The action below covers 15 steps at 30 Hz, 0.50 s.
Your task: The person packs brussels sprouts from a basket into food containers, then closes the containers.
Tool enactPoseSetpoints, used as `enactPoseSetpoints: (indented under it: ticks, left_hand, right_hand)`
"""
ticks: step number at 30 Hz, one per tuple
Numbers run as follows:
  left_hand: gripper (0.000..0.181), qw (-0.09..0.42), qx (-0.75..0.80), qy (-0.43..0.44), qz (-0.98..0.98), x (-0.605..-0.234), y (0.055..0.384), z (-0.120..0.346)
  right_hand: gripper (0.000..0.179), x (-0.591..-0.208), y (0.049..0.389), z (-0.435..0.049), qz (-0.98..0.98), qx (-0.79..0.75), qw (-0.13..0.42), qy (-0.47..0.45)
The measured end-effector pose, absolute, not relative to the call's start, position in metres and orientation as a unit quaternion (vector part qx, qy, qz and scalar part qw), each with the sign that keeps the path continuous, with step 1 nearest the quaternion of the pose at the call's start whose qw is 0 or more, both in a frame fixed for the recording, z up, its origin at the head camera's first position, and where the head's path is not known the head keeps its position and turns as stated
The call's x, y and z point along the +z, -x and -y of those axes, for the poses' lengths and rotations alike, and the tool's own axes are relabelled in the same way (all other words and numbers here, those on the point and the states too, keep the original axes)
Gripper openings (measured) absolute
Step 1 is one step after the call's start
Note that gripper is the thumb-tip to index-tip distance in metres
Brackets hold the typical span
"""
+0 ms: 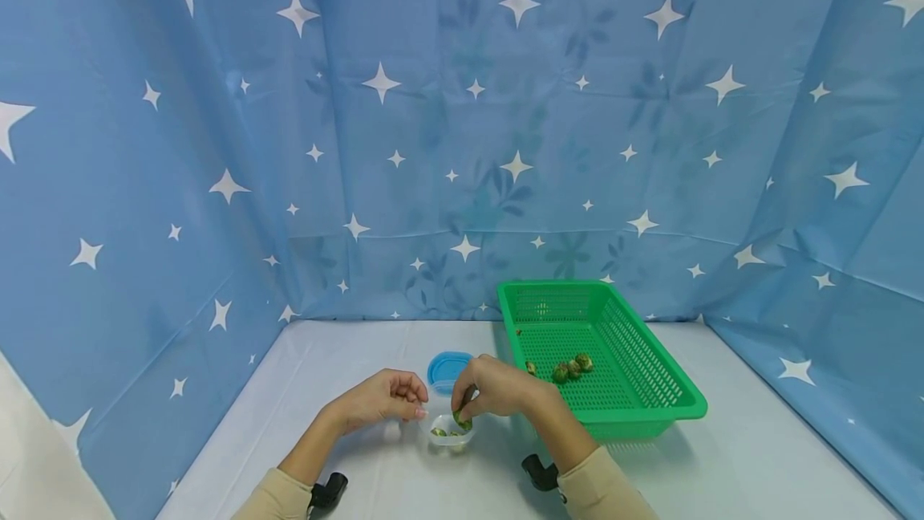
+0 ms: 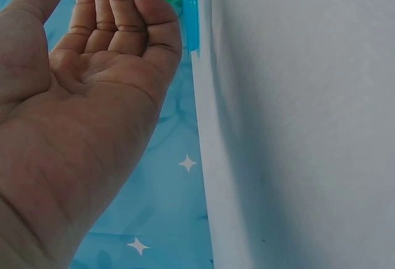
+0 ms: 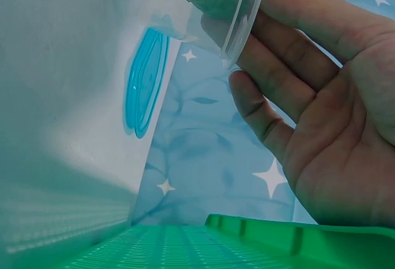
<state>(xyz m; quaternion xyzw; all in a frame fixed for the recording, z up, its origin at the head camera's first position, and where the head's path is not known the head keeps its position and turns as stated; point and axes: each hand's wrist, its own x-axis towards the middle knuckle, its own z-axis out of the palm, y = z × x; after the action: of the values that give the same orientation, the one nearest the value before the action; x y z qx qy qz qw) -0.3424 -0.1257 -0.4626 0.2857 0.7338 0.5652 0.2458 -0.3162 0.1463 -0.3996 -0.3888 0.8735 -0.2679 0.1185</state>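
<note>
My right hand (image 1: 498,386) drawn in narrow, pinching small green leafy sprout (image 1: 463,421) right over little clear plastic tub (image 1: 451,441)! Left hand (image 1: 378,401) beside tub, fingers relaxed and loosely bent; whether thumb touches rim, can't tell. Green bits (image 1: 438,432) inside tub, rounded blue plastic lid (image 1: 447,363) just beyond. Off right: big green perforated plastic basket (image 1: 642,415), round green sprouts (image 1: 561,373) clustered on basket floor.

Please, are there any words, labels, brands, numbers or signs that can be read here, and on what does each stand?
None: no word, label, brand, number or sign can be read in any view. The green basket, clear container and blue lid show no lettering; the blue curtain shows only stars and plant shapes.
</note>
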Motion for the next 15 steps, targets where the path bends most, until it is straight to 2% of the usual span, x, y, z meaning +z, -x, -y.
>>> enactPoseSetpoints:
  ticks: [15]
  left_hand:
    - [0.041, 0.246, 0.564, -0.286, -0.735, -0.4643, 0.3441, 0.1261]
  right_hand:
    - [0.010, -0.3999, 0.3152, -0.1447, -0.888, -0.249, 0.118, 0.367]
